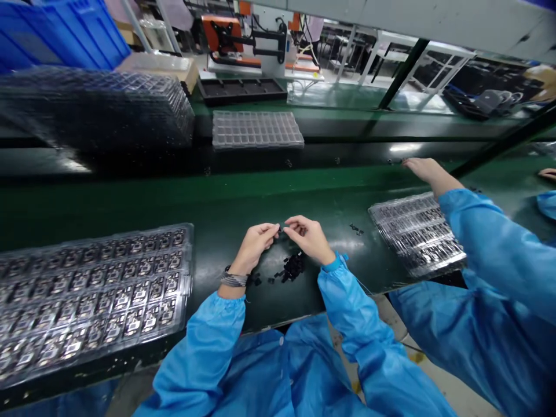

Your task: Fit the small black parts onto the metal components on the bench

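Observation:
My left hand (259,242) and my right hand (309,238) meet over the green bench, fingertips pinched close together. Between them is a small dark part (280,229), too small to name, which the left thumb and forefinger grip. The right thumb and forefinger close in on its other side; whether they also grip it is hard to make out. Just below the hands lies a loose pile of small black pieces (293,267), with a few scattered toward my left wrist.
A clear tray of small circuit boards (191,272) lies at left. Stacked clear trays (174,116) stand behind it, and an empty tray (258,130) sits beyond the dark conveyor strip (247,162). At right, a co-worker's hand (428,171) reaches over another tray stack (417,231).

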The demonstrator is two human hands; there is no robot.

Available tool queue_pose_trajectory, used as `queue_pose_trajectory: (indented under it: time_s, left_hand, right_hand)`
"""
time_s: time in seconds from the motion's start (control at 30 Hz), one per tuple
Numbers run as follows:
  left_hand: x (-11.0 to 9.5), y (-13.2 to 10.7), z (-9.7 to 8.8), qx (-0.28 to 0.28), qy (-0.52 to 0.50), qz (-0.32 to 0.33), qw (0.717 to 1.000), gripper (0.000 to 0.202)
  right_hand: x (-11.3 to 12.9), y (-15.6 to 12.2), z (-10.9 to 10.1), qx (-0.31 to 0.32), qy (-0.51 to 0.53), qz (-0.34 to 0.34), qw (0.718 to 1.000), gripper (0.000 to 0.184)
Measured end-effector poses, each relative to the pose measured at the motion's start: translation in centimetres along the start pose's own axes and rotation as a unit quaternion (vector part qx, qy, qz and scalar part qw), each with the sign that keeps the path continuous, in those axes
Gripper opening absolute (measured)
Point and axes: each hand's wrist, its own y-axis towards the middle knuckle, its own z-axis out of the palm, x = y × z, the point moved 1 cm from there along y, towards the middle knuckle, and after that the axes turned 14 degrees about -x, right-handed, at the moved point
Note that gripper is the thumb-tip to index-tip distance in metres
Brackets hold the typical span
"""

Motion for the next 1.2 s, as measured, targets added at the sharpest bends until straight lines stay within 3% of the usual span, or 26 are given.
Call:
queue_pose_trajectory:
  time_s: [0.17, 0.33, 0.5, 0.63, 0.73, 0.83, 0.97, 1.07, 1.2]
  left_hand:
    - [-0.2, 0.1, -0.4, -0.011, 0.005, 0.010, 1.000, 0.043]
    - [-0.5, -0.2, -0.4, -0.038, 0.063, 0.045, 0.996, 0.042]
    - [-0.3, -0.2, -0.2, -0.040, 0.061, 0.048, 0.996, 0.042]
    - [-0.1, -0.1, -0.2, -0.045, 0.044, 0.025, 0.998, 0.042]
    - [0.1, 0.1, -0.3, -0.046, 0.010, 0.005, 0.999, 0.041]
    - [0.2, 0.3, -0.5, -0.054, -0.009, -0.002, 0.998, 0.042]
    - [0.3, 0.6, -0.8, -0.067, 0.014, 0.011, 0.998, 0.038]
    - [0.4, 0.7, -1.0, -0.040, 0.027, 0.011, 0.999, 0.038]
    - [0.4, 0.8, -1.1, -0.014, 0.010, 0.003, 1.000, 0.039]
  right_hand:
    - [-1.2, 1.9, 2.0, 0.082, 0.122, 0.081, 0.986, 0.030]
    - [-2.2, 1.6, 2.1, 0.097, 0.145, 0.104, 0.979, 0.031]
    - [-2.1, 0.9, 1.9, 0.023, 0.079, 0.030, 0.996, 0.025]
    - [-1.9, 0.2, 2.4, -0.047, 0.010, -0.067, 0.997, 0.014]
    - [-1.8, -0.1, 3.0, -0.058, -0.025, -0.144, 0.988, 0.013]
    - [-1.6, -0.3, 3.3, -0.052, -0.025, -0.177, 0.983, 0.013]
    - [-1.7, -0.2, 3.4, -0.052, 0.011, -0.122, 0.991, 0.011]
    - [-2.0, 0.0, 3.3, -0.050, 0.041, -0.059, 0.996, 0.015]
    - [-2.1, 0.2, 3.2, -0.031, 0.059, -0.026, 0.997, 0.017]
